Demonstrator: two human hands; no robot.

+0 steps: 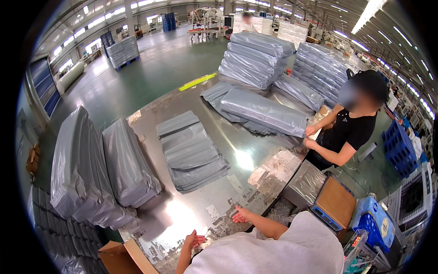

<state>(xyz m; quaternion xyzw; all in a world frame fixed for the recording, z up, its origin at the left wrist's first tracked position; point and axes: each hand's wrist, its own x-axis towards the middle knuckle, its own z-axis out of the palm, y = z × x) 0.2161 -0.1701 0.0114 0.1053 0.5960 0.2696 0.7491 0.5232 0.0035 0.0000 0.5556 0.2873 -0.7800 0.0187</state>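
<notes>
Two bare hands reach over a metal worktable (219,201) from its near edge. The left hand (195,239) has its fingers extended, gripping nothing; the right hand (242,214) is likewise outstretched, its fingers slightly apart. The two are separate from each other, near a worn, flaking patch of tabletop. Ahead of them, near the table's middle, lies a flat stack of grey plastic sheets (191,153), well apart from both.

Writing is slight: a small white mark sits on the chest of a co-worker's black shirt (353,130), a blue-and-white package (376,223) at lower right carries print too small to make out, and beside it a display (352,244) glows with red digits.

For edges and room: two tall grey bundles (130,162) (75,169) line the left side, and a yellow-green strip (197,82) marks part of the far edge, with green floor (155,68) stretching beyond. Bare metal runs between the hands and the stack (a bright glare falls on it, left of the hands). On the right, the co-worker's hands (312,137) touch the end of a long grey bundle (264,111), which closes off that side.
</notes>
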